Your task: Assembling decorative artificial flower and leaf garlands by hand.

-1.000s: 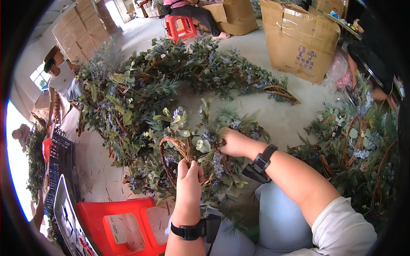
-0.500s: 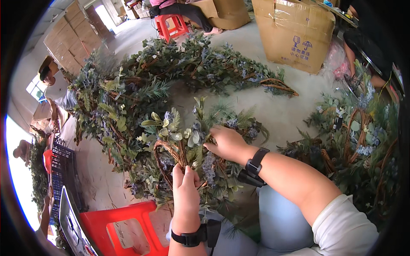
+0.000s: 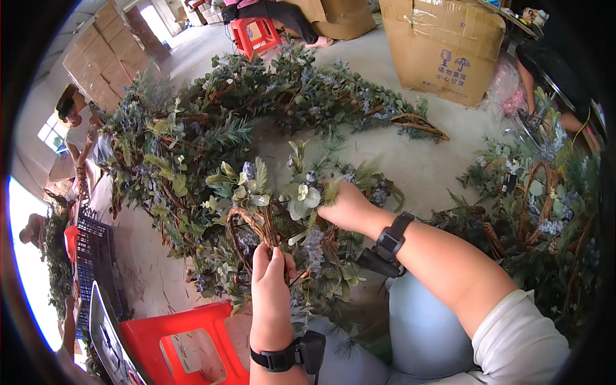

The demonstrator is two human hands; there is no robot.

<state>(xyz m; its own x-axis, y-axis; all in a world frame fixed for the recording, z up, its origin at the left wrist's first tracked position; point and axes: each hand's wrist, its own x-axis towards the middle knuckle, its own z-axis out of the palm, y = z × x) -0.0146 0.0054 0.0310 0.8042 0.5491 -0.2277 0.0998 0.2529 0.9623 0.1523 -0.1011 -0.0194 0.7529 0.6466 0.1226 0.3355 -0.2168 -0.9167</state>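
Note:
An artificial greenery garland on brown twigs [image 3: 260, 223], with grey-green leaves and blue flower clusters, is in front of me. My left hand [image 3: 273, 276] grips its bundled twig stem from below, thumb up against the wood. To the right, my right hand [image 3: 351, 208] has its fingers closed at a fern sprig [image 3: 330, 191] among the leaves; the fingertips are partly hidden. A pale green leaf cluster [image 3: 303, 197] stands between the two hands. Below it hangs a blue flower spike [image 3: 314, 250].
A long pile of garlands [image 3: 186, 147] curves across the floor beyond my hands. More garlands [image 3: 545, 199] lie at right. A red stool [image 3: 176, 324] is at lower left, a blue crate [image 3: 93, 256] further left, a large cardboard box [image 3: 443, 54] behind. Other people sit around.
My right hand has shifted slightly right and down, and the pale leaf cluster beside it shows more fully. The left hand has tilted a little left, keeping its hold on the twigs.

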